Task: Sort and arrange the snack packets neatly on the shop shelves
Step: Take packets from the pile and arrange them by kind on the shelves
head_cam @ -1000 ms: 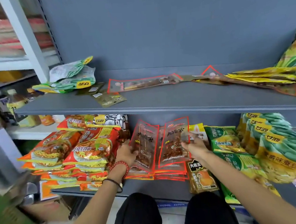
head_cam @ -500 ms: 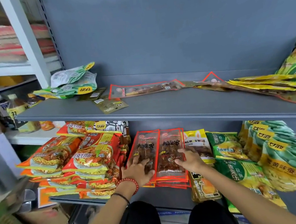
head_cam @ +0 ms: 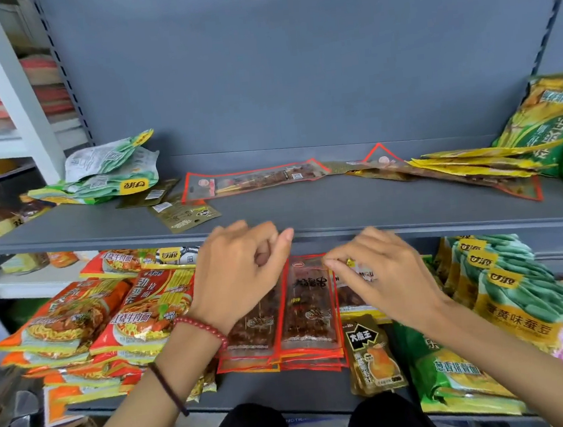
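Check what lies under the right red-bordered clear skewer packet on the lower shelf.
More red-bordered packets, edges poking out beneath the top packet; their faces and number are covered.

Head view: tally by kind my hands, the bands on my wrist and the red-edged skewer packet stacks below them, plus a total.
Hands: 2, left hand and right hand
Wrist bands: 2, red bead bracelet and dark band
Red-edged skewer packet stacks: 2, left stack and right stack, side by side
Total: 6
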